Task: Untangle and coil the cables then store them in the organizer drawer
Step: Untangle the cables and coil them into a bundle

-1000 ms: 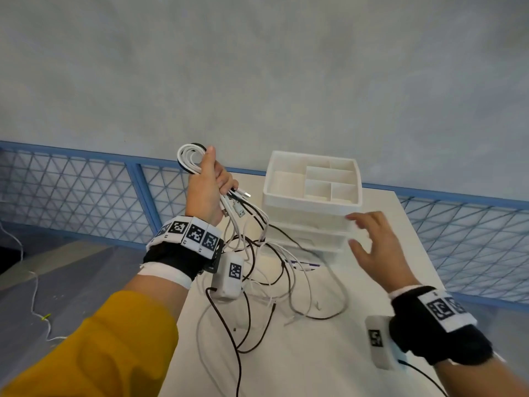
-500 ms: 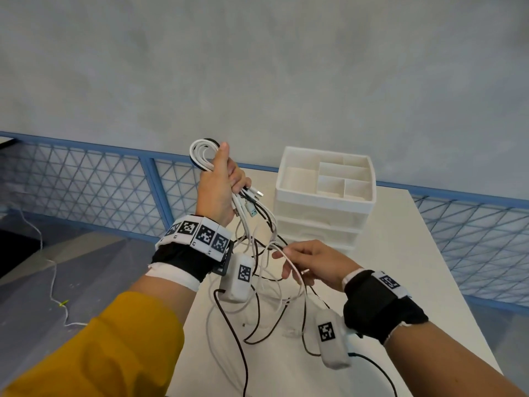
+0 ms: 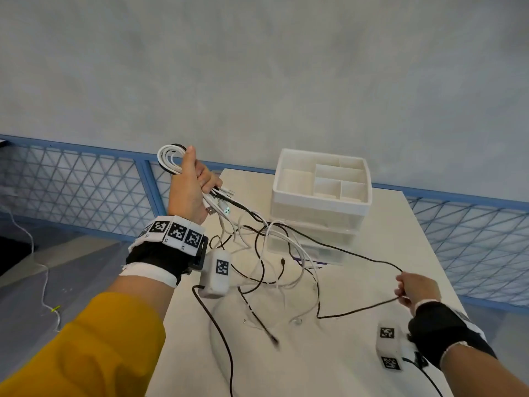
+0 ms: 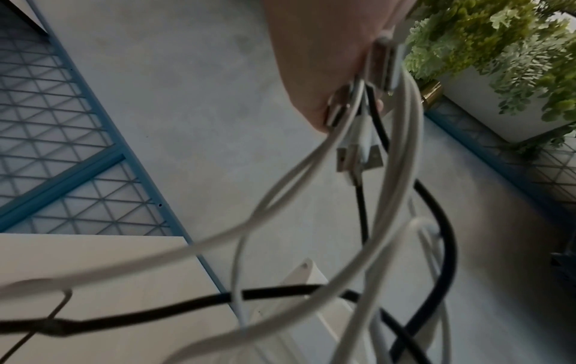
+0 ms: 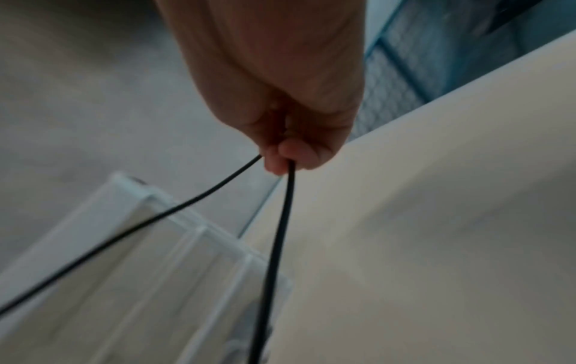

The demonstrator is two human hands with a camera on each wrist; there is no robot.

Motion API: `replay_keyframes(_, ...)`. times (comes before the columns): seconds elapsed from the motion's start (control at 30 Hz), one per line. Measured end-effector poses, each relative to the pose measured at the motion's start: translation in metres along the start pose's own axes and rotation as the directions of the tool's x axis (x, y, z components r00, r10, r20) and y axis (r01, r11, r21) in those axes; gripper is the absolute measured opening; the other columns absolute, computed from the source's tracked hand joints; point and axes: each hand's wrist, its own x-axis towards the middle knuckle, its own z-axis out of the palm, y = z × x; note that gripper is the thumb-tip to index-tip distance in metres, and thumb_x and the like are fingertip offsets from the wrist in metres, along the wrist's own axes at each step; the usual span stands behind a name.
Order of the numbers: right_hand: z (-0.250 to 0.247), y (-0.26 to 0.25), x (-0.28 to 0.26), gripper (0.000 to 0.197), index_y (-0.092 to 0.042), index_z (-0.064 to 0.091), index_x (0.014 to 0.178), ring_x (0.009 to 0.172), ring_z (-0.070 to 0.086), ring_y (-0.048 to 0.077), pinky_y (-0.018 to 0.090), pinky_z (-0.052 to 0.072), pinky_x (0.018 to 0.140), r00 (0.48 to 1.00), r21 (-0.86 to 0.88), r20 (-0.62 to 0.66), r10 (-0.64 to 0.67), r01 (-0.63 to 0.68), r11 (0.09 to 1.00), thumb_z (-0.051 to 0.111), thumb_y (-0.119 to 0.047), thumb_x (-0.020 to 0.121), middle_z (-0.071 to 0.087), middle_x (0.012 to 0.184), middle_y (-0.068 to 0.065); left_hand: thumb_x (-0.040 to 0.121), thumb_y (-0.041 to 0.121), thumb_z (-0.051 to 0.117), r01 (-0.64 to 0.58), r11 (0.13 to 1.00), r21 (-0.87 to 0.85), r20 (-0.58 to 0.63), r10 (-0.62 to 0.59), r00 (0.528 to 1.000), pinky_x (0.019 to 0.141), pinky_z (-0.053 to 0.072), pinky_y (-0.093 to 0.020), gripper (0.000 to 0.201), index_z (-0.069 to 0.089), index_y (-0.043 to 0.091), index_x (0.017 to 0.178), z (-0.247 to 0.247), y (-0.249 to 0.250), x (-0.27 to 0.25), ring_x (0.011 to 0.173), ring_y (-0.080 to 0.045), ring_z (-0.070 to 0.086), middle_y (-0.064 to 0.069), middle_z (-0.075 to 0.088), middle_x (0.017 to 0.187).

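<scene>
My left hand (image 3: 190, 186) is raised above the table's left edge and grips a bundle of white and black cables (image 3: 171, 159), looped over the top of the fist. USB plugs (image 4: 358, 152) stick out below the fist. Loose strands hang down in a tangle (image 3: 272, 253) onto the white table (image 3: 357, 362). My right hand (image 3: 412, 287), low at the right, pinches a thin black cable (image 5: 218, 187) that runs back to the bundle and doubles down to the table. The white organizer (image 3: 320, 207) stands at the table's far side, with its top tray of compartments uncovered.
A blue-framed mesh railing (image 3: 86, 190) runs behind and left of the table, with a grey wall beyond. A green plant in a white planter (image 4: 505, 74) shows in the left wrist view. A thin cable (image 3: 43, 282) lies on the floor at left.
My right hand went from the organizer into the tangle, took hold of a black cable and pulled it out to the right. The left hand kept the bundle raised.
</scene>
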Motion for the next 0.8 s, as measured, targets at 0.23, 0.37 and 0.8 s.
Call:
replay_keyframes(0.23,0.010,0.009,-0.014,0.035,-0.001,0.055,0.121,0.117,0.046,0.042,0.040,0.036,0.099,0.984,-0.723,0.024,-0.177,0.139,0.677,0.051,-0.018,0.090,0.048,0.129,0.026,0.093,0.043,0.047,0.054,0.999,-0.003,-0.002,-0.054,0.999,0.053,0.032,-0.023,0.053,0.034,0.023,0.046,0.016,-0.019,-0.006,0.034,-0.007,0.022,0.008,0.023,0.037)
replay_keyframes(0.37,0.052,-0.035,-0.068,0.023,-0.004,0.065,0.104,0.089,0.058,0.007,0.020,0.044,0.084,0.678,-0.324,0.350,-0.646,0.735,0.596,0.062,-0.002,0.081,0.059,0.102,0.016,0.093,0.041,0.048,0.061,0.998,0.002,0.018,-0.062,0.998,0.051,0.033,-0.023,0.050,0.033,0.021,0.049,0.028,-0.026,-0.012,0.035,-0.007,0.023,0.008,0.024,0.038)
replay_keyframes(0.8,0.113,-0.072,-0.116,0.020,-0.001,0.063,0.086,0.073,0.057,0.027,0.032,0.043,0.065,0.292,-0.254,0.534,-0.793,0.951,0.178,0.053,-0.019,0.090,0.059,0.088,0.012,0.094,0.042,0.045,0.041,0.998,0.043,0.070,-0.044,0.997,0.053,0.038,-0.024,0.049,0.034,0.021,0.051,0.036,-0.025,-0.020,0.036,-0.008,0.026,0.008,0.025,0.038)
